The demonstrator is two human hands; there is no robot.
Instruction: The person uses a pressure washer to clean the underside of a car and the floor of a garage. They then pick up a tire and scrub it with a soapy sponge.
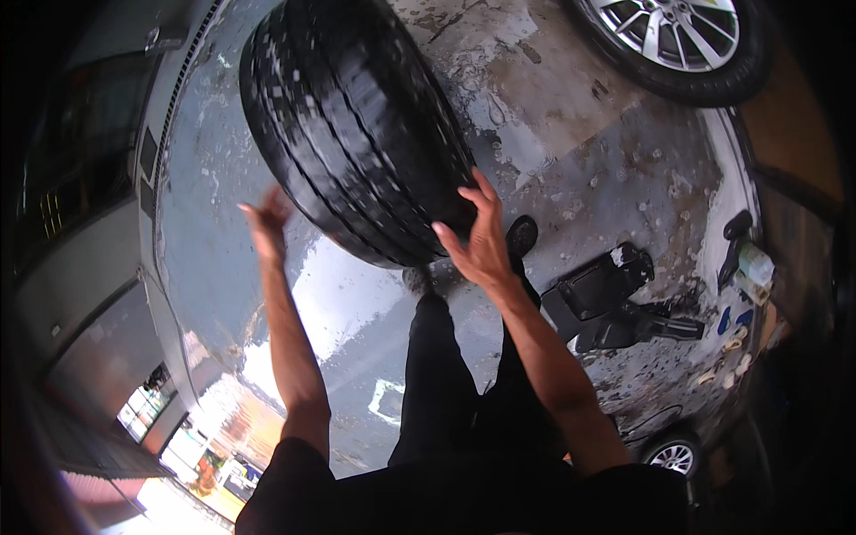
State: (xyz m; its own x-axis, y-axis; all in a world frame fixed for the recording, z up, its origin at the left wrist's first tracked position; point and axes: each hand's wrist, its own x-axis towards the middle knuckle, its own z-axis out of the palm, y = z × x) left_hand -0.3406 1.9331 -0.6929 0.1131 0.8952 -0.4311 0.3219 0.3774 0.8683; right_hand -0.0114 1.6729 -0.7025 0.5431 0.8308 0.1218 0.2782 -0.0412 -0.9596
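Observation:
A large black tire (pixel 357 134) with wet-looking, grooved tread stands tilted in front of my feet, its top cut off by the upper edge of the view. Slightly blurred, my left hand (pixel 267 225) is off the tire's lower left side, fingers apart and nothing in them. My right hand (pixel 484 239) is at the tire's lower right edge. Its thumb and fingers are spread over the tread and seem to touch it without wrapping round.
A wheel with silver spokes (pixel 655 40) lies at the far right. Right of my legs is a black plastic-looking piece of equipment (pixel 593 290). Bottles (pixel 755 265) and small items line the right wall. A smaller wheel (pixel 675 456) shows at lower right. The painted floor (pixel 205 187) is scuffed and shiny.

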